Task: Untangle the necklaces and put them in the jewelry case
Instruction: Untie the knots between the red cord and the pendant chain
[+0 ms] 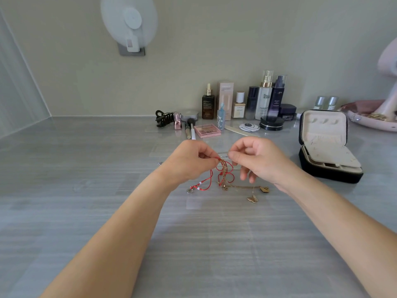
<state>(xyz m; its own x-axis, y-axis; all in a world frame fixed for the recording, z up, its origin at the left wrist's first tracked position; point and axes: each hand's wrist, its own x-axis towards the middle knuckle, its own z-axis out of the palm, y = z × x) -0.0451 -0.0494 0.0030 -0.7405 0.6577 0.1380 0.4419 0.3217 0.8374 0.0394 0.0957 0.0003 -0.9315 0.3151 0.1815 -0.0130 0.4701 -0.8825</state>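
A grey streaked stone tabletop [86, 211] fills most of the view and meets a beige wall at the back, where a round white fan [129, 24] is mounted. To the right stands a black zip-around jewelry case with cream lining [326, 145]. It is open, its lid upright and its tray uncovered. Behind it, at the far right edge, lies a shallow pink dish [369, 125].

Two bare forearms reach in from the bottom. The left hand [189, 160] and the right hand [257, 162] meet above the middle of the table, well apart from the case. Both are closed in a pinch on the tangled necklaces [223, 171], a red cord knotted into a thin gold chain. The left thumb and fingers grip the knot. The right thumb and forefinger hold a fine strand at its top, and the other right fingers curl loosely downward.

A row of cosmetic bottles and jars [264, 97] stands against the wall, with a black claw hair clip [164, 119] and a pink eyeshadow palette [207, 130] in front.

The red cord's beaded end [199, 186] trails onto the table under the left wrist. A small gold butterfly pendant [252, 198] hangs lowest, just below the right hand.
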